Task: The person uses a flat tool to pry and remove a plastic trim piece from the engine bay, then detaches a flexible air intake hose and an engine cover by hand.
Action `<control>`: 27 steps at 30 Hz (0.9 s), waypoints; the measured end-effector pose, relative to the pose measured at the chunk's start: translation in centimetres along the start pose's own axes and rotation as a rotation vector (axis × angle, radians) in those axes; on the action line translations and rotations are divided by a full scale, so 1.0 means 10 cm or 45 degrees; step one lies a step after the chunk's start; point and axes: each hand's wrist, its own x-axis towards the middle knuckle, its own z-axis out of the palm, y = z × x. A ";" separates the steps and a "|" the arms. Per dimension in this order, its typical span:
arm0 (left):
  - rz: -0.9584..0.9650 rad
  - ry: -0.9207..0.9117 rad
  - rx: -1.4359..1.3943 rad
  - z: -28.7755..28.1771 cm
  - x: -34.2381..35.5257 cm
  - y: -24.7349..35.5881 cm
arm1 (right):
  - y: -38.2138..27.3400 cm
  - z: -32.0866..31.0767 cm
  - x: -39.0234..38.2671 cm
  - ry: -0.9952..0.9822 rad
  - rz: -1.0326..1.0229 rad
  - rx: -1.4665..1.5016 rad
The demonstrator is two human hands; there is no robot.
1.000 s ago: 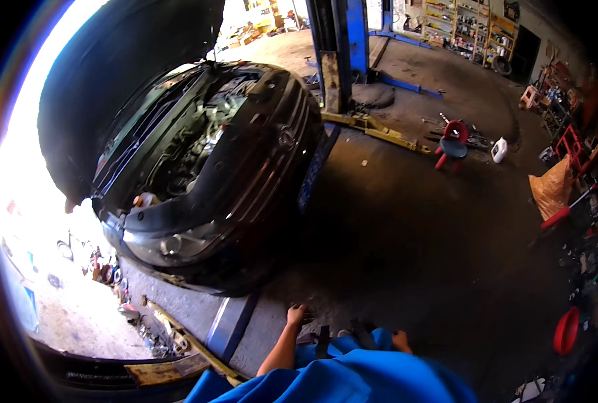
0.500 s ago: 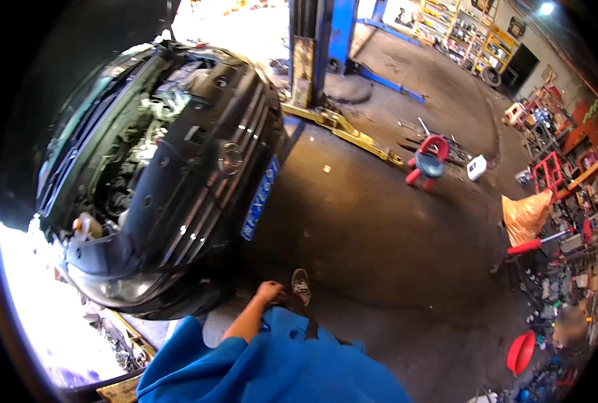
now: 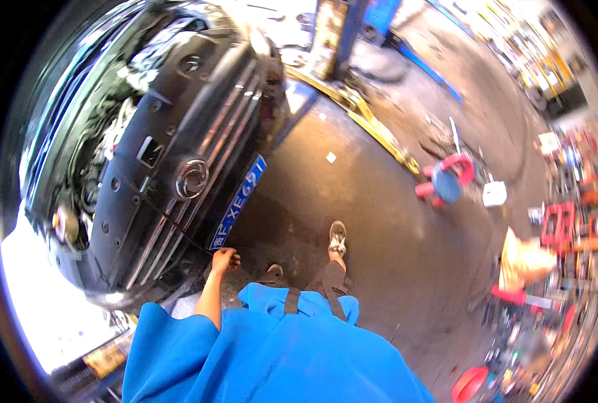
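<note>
My left hand [image 3: 225, 260] is closed at the near end of a blue licence plate [image 3: 238, 205], low on the front of a dark car [image 3: 178, 127]. A thin black cable [image 3: 172, 220] runs down across the car's grille and ends at my fingers, which seem closed on it. The car's bonnet is up and its engine bay [image 3: 104, 148] lies exposed at the left. My right hand is not in view.
Behind the car's front stands a blue lift post [image 3: 352, 33] with a yellow lift arm [image 3: 373, 127] low over the floor. Further right are a small red-and-blue chair [image 3: 450, 181], a white jug [image 3: 494, 193], an orange sack [image 3: 524, 258] and a red basin [image 3: 470, 384].
My left hand has moved forward and left to the car's front, and the cable now shows. I have come closer to the car, and both my shoes are in view.
</note>
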 end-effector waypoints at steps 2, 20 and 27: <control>-0.016 0.091 -0.102 0.15 0.04 0.00 | -0.32 -0.21 0.50 -0.116 -0.086 -0.214; 0.321 0.202 -0.686 1.32 0.57 2.61 | -7.67 0.39 2.96 -0.526 -0.830 0.117; 0.603 -0.313 -0.760 1.39 0.91 4.61 | -8.26 1.44 1.91 -1.058 -0.829 -0.169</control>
